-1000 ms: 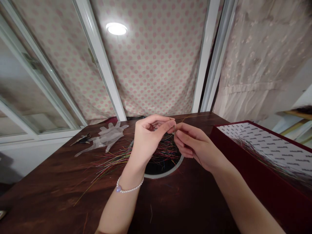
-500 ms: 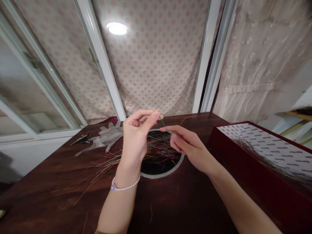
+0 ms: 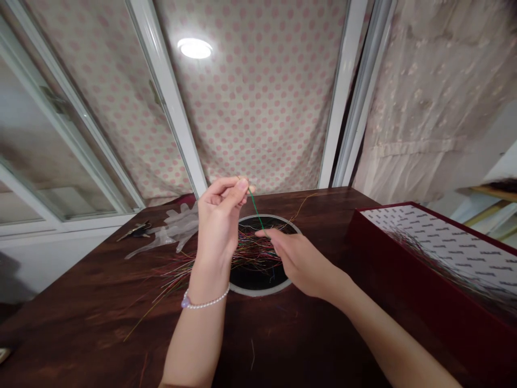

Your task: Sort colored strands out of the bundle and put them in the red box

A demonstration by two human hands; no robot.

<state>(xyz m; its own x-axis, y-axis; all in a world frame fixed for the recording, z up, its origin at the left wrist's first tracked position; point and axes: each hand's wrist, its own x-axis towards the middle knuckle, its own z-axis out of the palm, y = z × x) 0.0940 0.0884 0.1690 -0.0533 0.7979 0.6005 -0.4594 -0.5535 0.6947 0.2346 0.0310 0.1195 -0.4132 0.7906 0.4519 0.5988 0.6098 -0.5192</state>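
My left hand (image 3: 222,213), with a pearl bracelet on its wrist, pinches the upper end of a thin green wire (image 3: 256,209). The wire slants down to the right, to the fingers of my right hand (image 3: 297,258), which are closed around its lower part. Beneath both hands lies a loose bundle of thin multicoloured wires (image 3: 258,249), across a round black plate (image 3: 260,291) with a pale rim. Its left ends fan out past my left forearm onto the table.
Left on the dark wooden table (image 3: 100,302) are clear plastic gloves (image 3: 175,231) and keys (image 3: 139,230). At the right stands a dark red box (image 3: 404,280) holding more thin wires (image 3: 436,258). Behind the table hangs a dotted curtain (image 3: 262,108).
My left hand has moved slightly left. My right hand has moved down and a little left, turning its back to the camera. A longer stretch of green wire shows between them.
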